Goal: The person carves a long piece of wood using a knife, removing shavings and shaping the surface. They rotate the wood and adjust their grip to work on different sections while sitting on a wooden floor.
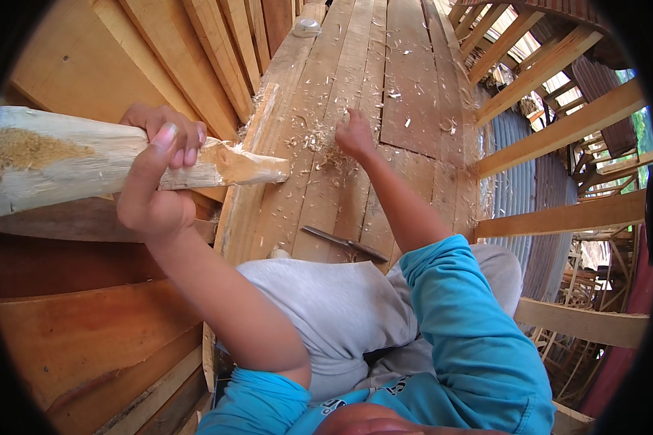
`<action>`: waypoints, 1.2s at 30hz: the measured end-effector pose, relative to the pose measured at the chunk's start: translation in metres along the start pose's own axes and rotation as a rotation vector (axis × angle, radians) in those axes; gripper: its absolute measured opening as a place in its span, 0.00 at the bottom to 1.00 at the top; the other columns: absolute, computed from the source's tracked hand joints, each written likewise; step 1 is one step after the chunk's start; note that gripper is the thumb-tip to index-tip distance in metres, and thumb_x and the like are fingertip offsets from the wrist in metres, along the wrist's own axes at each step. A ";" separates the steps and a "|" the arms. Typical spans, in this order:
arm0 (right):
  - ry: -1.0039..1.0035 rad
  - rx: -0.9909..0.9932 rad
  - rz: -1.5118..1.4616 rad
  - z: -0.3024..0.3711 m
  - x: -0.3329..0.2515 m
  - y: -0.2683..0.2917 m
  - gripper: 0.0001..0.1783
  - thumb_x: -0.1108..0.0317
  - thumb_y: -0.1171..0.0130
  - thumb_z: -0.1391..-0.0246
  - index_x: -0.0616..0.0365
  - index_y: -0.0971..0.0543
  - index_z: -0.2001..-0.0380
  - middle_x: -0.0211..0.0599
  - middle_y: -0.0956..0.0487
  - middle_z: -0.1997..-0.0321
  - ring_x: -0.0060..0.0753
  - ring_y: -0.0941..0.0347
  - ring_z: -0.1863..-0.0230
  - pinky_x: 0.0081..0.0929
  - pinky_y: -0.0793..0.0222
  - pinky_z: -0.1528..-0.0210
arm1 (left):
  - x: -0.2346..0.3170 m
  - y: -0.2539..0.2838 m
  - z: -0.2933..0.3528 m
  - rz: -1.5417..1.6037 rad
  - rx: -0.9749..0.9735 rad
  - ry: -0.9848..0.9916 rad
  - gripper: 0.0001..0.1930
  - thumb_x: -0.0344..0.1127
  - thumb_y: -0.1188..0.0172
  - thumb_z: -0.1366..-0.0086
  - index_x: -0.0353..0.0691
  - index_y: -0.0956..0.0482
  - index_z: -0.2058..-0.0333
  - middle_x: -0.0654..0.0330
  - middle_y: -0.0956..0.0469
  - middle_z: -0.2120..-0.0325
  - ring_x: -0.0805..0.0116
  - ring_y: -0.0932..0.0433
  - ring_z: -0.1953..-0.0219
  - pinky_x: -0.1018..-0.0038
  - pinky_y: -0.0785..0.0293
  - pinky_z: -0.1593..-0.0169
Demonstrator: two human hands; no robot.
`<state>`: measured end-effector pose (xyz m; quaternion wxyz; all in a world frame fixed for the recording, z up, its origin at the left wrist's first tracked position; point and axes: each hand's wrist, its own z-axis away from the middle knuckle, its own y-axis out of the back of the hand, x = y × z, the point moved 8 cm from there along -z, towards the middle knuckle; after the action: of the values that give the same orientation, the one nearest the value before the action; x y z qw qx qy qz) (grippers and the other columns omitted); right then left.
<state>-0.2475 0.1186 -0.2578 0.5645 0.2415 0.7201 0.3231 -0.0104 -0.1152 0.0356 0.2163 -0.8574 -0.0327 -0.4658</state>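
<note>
My left hand [165, 156] is wrapped around a pale wooden post [58, 159] that comes in from the left. The post narrows to a carved, tapered tip just right of my fingers, with a loose curl of wood on its upper side. Over the plank floor [334, 80], my right hand [354, 134] is closed with its fingers bent in, beside a scatter of wood shavings [315, 138]. Whatever it may hold is hidden. A chisel-like tool [344, 243] with a narrow metal blade lies on the planks in front of my lap, touched by neither hand.
Stacked boards [102, 341] line the left side, and more timber leans at the upper left. A small white object [307, 27] sits at the far end of the planks. Wooden rails [558, 217] border the right side, with corrugated metal sheets [518, 181] beyond them.
</note>
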 end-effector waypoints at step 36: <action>0.566 -0.462 0.355 0.044 -0.026 -0.013 0.68 0.33 0.28 0.68 0.55 0.51 0.30 0.55 0.55 0.26 0.56 0.64 0.24 0.46 0.62 0.25 | 0.000 0.004 0.000 0.054 0.028 -0.004 0.09 0.31 0.43 0.49 0.42 0.36 0.77 0.63 0.39 0.85 0.72 0.39 0.79 0.73 0.39 0.66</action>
<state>-0.1988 0.0998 -0.2576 0.3187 0.1305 0.7028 0.6225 -0.0099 -0.1191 0.0340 0.2407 -0.8558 -0.0166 -0.4576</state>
